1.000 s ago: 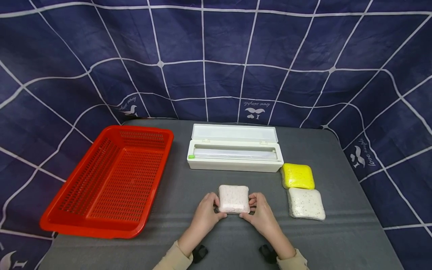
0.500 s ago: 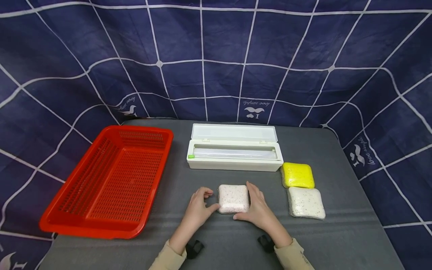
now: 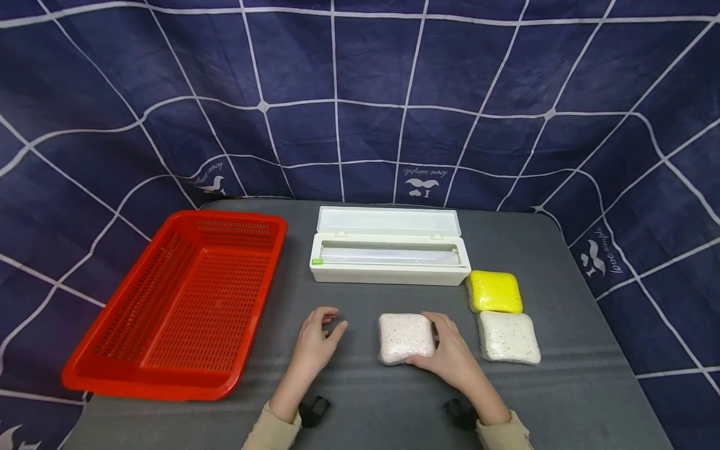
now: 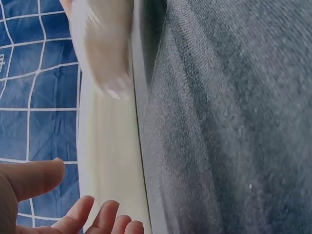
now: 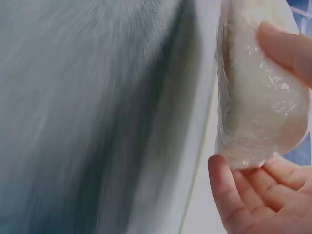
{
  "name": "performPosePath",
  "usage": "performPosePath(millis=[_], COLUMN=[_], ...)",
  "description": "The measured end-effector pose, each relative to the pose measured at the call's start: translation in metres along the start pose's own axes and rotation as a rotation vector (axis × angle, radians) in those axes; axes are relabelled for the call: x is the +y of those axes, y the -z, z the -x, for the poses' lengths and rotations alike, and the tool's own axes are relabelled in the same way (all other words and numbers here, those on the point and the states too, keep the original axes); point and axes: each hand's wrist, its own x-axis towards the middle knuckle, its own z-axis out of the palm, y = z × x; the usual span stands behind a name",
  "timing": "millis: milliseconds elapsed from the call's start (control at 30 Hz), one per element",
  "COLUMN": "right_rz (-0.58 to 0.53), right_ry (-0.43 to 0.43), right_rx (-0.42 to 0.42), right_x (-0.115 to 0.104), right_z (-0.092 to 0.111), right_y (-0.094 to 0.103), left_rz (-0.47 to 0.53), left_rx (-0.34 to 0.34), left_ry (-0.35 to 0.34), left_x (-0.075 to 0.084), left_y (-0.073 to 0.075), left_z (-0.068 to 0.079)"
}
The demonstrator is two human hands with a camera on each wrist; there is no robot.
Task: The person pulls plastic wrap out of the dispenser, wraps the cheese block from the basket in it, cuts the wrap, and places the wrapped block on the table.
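A pale pink speckled block (image 3: 406,338), wrapped in clear film, is in my right hand (image 3: 452,355) at the middle front of the grey table. The right wrist view shows the thumb (image 5: 286,48) on one face of the wrapped block (image 5: 263,97) and the fingers at its lower end. To its left, apart from the block, my left hand (image 3: 313,343) hovers with loosely bent fingers and nothing in them. In the left wrist view, a gap separates its thumb (image 4: 36,178) from its fingers.
Behind stands a white dispenser box (image 3: 390,275), lid up, with a film roll inside. A yellow block (image 3: 495,292) and a white speckled block (image 3: 509,337) lie on the right. On the left sits a red basket (image 3: 247,340). A dark blue checked cloth (image 3: 371,75) surrounds the table.
Both hands were at the pink block's sides. The left hand has let go and drawn away leftward. My right hand now grips the block, which has shifted right and slightly nearer.
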Motion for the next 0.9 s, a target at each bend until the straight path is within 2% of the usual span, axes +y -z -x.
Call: performPosePath(millis=[300, 433, 600, 733, 833, 900], right_rz=[0.045, 0.109, 0.162, 0.161, 0.130, 0.109], right_ry=[-0.080, -0.188, -0.136, -0.203, -0.159, -0.091], right_rx=[0.082, 0.013, 0.062, 0.080, 0.174, 0.260], right_x=[0.040, 0.064, 0.099, 0.113, 0.120, 0.123], right_z=[0.058, 0.083, 0.103, 0.109, 0.109, 0.109], right_y=[0.070, 0.092, 0.097, 0.095, 0.087, 0.080], left_rz=[0.016, 0.025, 0.033, 0.041, 0.043, 0.045], left_rx=[0.004, 0.006, -0.003, -0.013, -0.013, -0.013], left_ry=[-0.020, -0.022, -0.017, -0.019, -0.025, -0.032], left_x=[0.003, 0.004, 0.005, 0.004, 0.005, 0.005], left_y=[0.000, -0.001, -0.002, -0.003, -0.004, -0.005], left_z=[0.000, 0.000, 0.000, 0.000, 0.000, 0.000])
